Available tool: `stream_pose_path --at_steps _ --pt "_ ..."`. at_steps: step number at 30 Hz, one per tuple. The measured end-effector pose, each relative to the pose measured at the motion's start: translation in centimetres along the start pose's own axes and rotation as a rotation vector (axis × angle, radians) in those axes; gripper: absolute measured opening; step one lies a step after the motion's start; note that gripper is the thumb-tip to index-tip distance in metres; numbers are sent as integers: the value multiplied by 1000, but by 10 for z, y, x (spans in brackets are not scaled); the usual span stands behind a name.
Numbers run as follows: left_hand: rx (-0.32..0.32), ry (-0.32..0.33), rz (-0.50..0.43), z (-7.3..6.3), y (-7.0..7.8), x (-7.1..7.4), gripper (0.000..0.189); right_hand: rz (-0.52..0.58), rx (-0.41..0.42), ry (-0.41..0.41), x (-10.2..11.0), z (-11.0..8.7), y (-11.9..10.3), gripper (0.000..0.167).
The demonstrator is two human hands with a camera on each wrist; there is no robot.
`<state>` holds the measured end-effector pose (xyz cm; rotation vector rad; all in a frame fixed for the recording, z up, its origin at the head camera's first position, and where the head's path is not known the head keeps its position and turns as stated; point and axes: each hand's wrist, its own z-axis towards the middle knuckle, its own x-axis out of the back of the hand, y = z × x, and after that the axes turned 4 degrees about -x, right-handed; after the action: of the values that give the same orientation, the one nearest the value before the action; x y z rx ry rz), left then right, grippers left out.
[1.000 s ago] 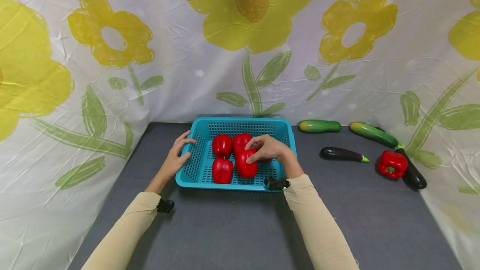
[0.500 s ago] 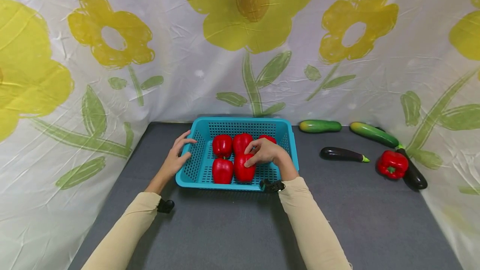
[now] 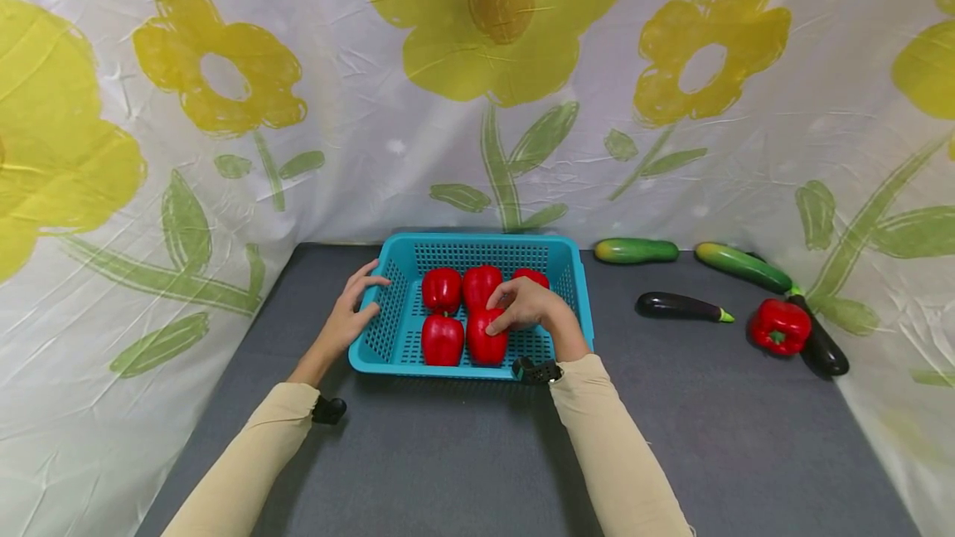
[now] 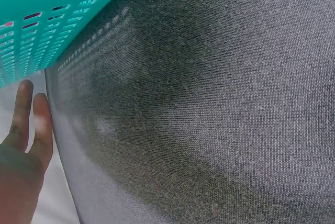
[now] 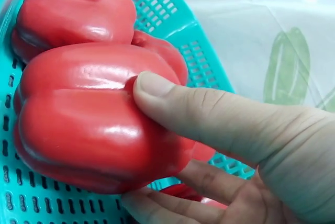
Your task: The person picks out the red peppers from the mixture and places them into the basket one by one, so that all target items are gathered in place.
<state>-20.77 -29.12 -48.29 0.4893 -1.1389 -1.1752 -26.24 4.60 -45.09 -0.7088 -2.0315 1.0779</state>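
A turquoise perforated basket point(image 3: 403, 370) holds several red bell peppers. My right hand point(image 3: 531, 305) grips the front-middle bell pepper point(image 3: 485, 346), thumb on top and fingers along its far side in the right wrist view. Left of it lies another bell pepper point(image 3: 443, 341), with one behind that point(image 3: 442, 289) and one at back middle point(image 3: 481, 284). A further bell pepper point(image 3: 531, 276) is partly hidden behind my right hand. At the basket's left rim, my left hand point(image 3: 347, 315) has its fingers spread and touches or nearly touches the side; nothing is held.
Right of the basket lie a cucumber-like green vegetable point(image 3: 637, 251) and an eggplant point(image 3: 682, 307). Farther right are another green one point(image 3: 746, 268), a red bell pepper point(image 3: 779, 327) and a second eggplant point(image 3: 823, 344). A flowered curtain point(image 3: 336, 181) hangs behind the grey table point(image 3: 462, 462).
My right hand has moved the bell pepper down and slightly toward the basket's front. The back-right pepper shows more now. My left hand has stayed still.
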Motion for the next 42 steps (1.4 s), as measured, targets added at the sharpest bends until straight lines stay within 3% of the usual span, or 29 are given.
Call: stream_pose_path --at_steps 8,18,28,34,36,42 --pt "18 4 -11 1 7 0 35 -32 -28 0 -2 -1 -3 32" --pt "4 6 -8 2 -1 0 35 -10 -67 -18 -5 0 -6 33" --pt "12 4 6 3 -3 -1 35 -12 -47 -69 5 -6 -9 50" --pt "16 5 -1 3 4 -1 36 0 -34 -106 18 -11 -16 61" --pt "15 9 -3 3 2 -1 36 -1 -28 -117 22 -13 -18 65" --pt "11 22 14 0 -27 -2 38 9 -1 -155 35 -21 -22 71"
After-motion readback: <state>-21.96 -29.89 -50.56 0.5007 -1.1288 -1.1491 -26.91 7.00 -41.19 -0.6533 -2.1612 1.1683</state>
